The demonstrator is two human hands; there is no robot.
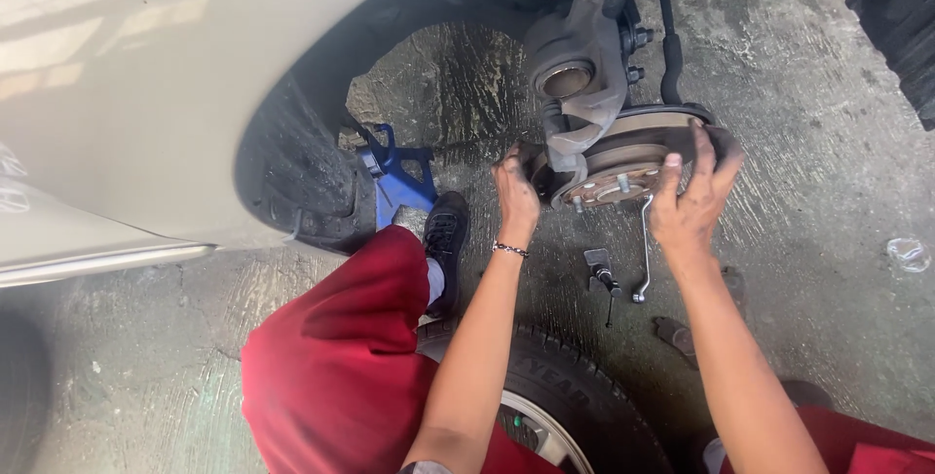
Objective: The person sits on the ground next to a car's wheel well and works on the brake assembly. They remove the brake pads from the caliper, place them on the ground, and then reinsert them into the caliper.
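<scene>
Two bare hands are gripping a rusty brake disc (638, 148) from opposite edges at the exposed wheel hub of a raised car. The left hand (516, 191), wearing a beaded bracelet (509, 249) at the wrist, is curling its fingers (511, 157) closed around the disc's near-left rim, just below the grey steering knuckle (579, 70). The right hand (691, 196) is wrapping the disc's right rim, its fingers (703, 148) spreading over the outer edge and pressing against the metal. The disc is sitting tilted on the hub, its face with the wheel studs (623, 182) turning down toward the person, within the open wheel arch (292, 152) of the pale car body (146, 84).

Below the hands, a slim metal wrench (645, 250) and a small dark tool (601, 271) are lying on the stained concrete floor (828, 240). A blue jack stand (394, 172) is standing under the car, just beside the person's black shoe (445, 240). The person is wearing red trousers (341, 357) and is sitting on or against a removed tyre (555, 406) lying flat near the bottom of the view.
</scene>
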